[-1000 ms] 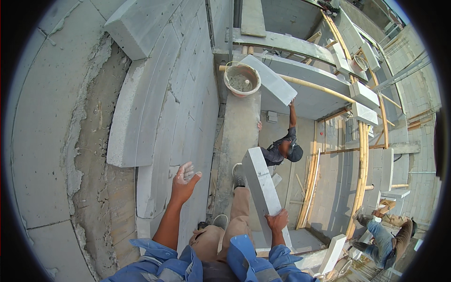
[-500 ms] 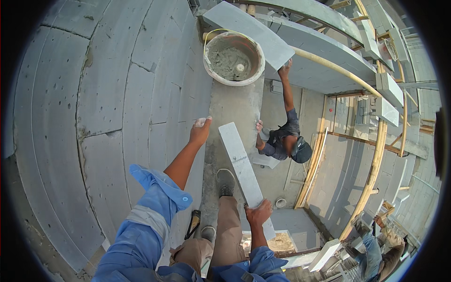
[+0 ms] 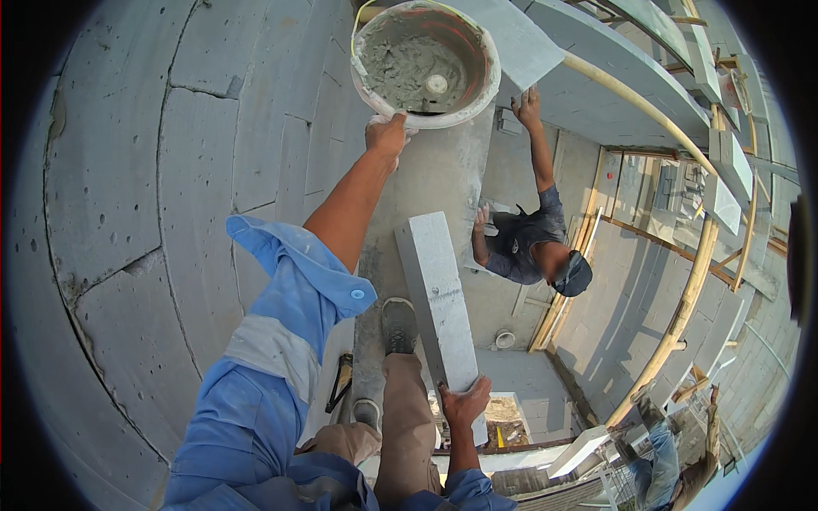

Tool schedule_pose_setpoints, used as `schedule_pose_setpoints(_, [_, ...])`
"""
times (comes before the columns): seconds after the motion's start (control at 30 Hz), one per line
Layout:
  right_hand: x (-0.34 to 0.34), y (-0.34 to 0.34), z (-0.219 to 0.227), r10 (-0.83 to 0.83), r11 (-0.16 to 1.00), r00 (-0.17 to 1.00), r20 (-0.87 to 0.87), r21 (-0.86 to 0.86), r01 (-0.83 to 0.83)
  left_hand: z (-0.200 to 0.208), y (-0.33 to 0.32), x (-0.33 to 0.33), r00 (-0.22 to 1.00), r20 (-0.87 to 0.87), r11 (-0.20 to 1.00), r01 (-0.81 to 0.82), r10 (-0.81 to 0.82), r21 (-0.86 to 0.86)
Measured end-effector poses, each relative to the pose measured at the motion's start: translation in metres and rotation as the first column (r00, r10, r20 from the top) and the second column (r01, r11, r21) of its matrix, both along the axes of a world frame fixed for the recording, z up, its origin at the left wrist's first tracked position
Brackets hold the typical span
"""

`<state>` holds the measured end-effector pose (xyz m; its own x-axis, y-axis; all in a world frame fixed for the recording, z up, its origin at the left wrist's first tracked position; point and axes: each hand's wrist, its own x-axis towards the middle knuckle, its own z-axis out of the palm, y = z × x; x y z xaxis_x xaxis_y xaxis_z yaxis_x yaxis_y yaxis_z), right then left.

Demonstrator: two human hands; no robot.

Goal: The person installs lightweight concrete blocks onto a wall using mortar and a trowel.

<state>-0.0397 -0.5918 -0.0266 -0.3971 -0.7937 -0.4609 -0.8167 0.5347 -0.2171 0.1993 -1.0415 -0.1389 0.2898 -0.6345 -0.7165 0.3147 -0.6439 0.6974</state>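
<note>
At the near rim of a round bucket (image 3: 375, 92) of wet grey mortar (image 3: 413, 70), my left hand (image 3: 388, 136) has its fingers closed on the edge. A pale round thing pokes out of the mortar. My right hand (image 3: 464, 402) grips the near end of a long light-grey concrete block (image 3: 439, 289). The block slants away from me along the narrow concrete ledge (image 3: 434, 175), just right of my foot. Its underside is hidden, so I cannot tell whether it touches the ledge.
A block wall (image 3: 204, 153) rises on my left. Beyond the ledge's right edge, lower down, a co-worker (image 3: 532, 243) raises a hand toward another large block (image 3: 532, 51). Bamboo poles (image 3: 673, 324) stand to the right. A black-handled tool (image 3: 341, 379) lies by my feet.
My left hand has reached forward and taken hold of the bucket's rim. The co-worker's raised hand has come off the far block. My right hand stays on its block.
</note>
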Motion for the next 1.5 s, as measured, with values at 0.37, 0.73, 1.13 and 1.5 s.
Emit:
schedule_pose_setpoints(0.37, [-0.039,0.029,0.096,-0.247,0.959,0.962,-0.117,0.109,0.26,-0.046,0.272,0.02,0.984,0.179,0.996,-0.005,-0.011,0.093])
schedule_pose_setpoints(0.73, [-0.052,-0.122,0.055,-0.054,0.992,0.994,-0.097,-0.117,0.042,-0.035,0.492,0.022,0.799,0.399,0.786,0.141,-0.449,0.602])
schedule_pose_setpoints(1.13, [0.062,-0.303,-0.077,0.238,0.944,0.96,-0.147,-0.197,-0.264,0.065,0.508,0.062,0.943,0.094,0.857,0.245,-0.319,0.453])
schedule_pose_setpoints(1.5, [0.065,-0.29,-0.048,0.203,0.978,0.979,-0.028,-0.045,-0.204,0.159,0.587,0.058,0.907,0.088,0.742,0.279,-0.413,0.609])
